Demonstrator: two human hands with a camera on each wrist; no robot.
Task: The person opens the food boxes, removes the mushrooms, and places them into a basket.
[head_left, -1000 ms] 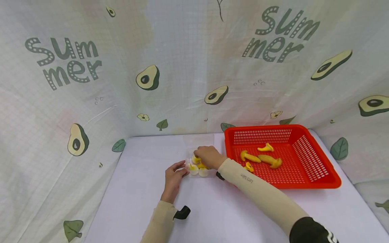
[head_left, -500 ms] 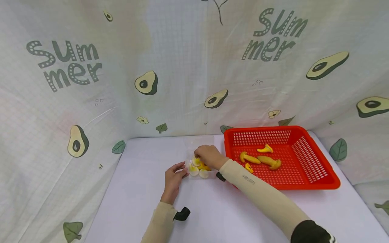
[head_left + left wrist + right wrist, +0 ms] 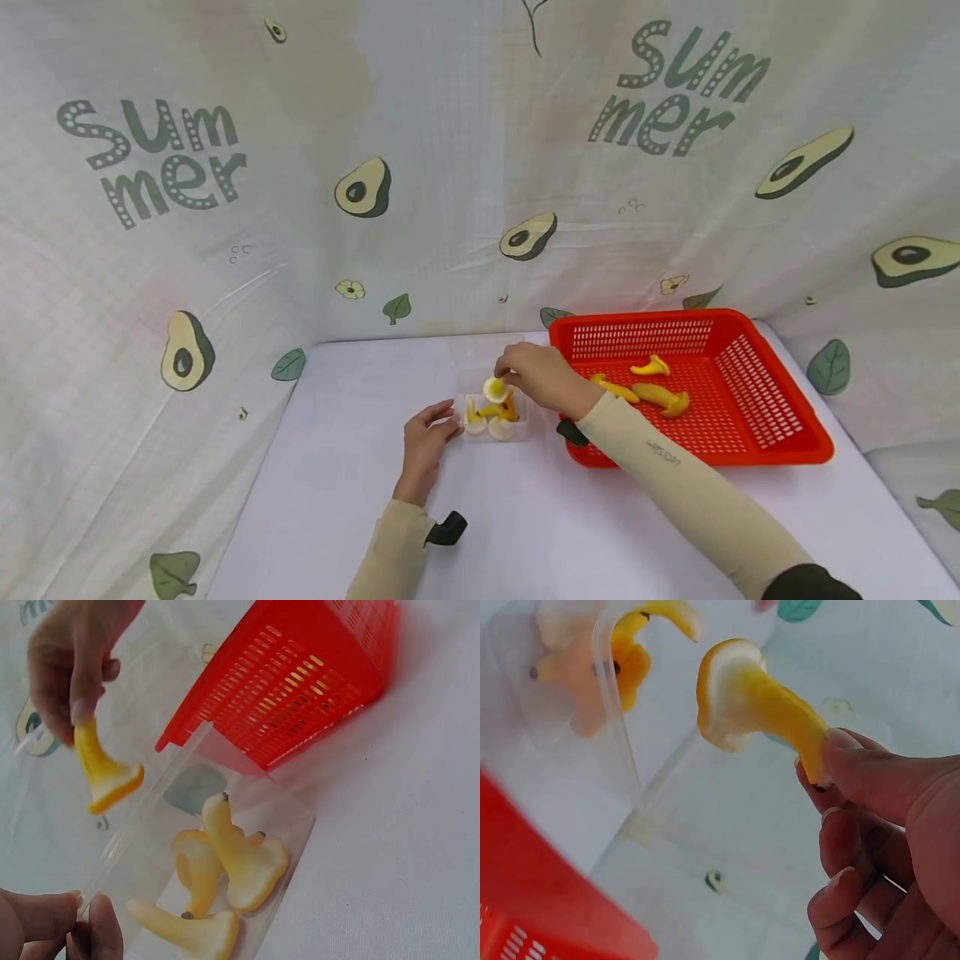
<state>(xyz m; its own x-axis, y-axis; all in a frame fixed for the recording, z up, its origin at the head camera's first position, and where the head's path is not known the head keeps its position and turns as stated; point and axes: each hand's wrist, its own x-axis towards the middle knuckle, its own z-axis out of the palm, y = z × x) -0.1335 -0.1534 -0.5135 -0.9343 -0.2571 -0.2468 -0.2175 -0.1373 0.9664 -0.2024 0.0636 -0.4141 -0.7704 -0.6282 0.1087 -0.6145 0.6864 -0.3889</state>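
Note:
Between thumb and fingertips, my right hand (image 3: 547, 377) pinches a yellow mushroom (image 3: 780, 705) by the stem end, its pale, flared cap pointing away from the hand. The mushroom is raised above a clear plastic box (image 3: 146, 806). My left hand (image 3: 426, 442) grips the left side of that box, thumb and fingers on either side of its wall. Inside lie several yellow mushrooms (image 3: 244, 862) with pale caps and dark stem tips, some overlapping. The box's see-through lid (image 3: 483, 347) stands open at the back.
A red perforated basket (image 3: 750, 459) stands right of the box, close to it. Several yellow mushrooms (image 3: 663, 400) lie in it, partly hidden by the right forearm. A printed cloth (image 3: 435, 108) hangs behind the white table (image 3: 360, 392).
My right hand has come up out of the box and slightly right, with a mushroom now showing in its fingers. The left hand keeps its place at the box's side.

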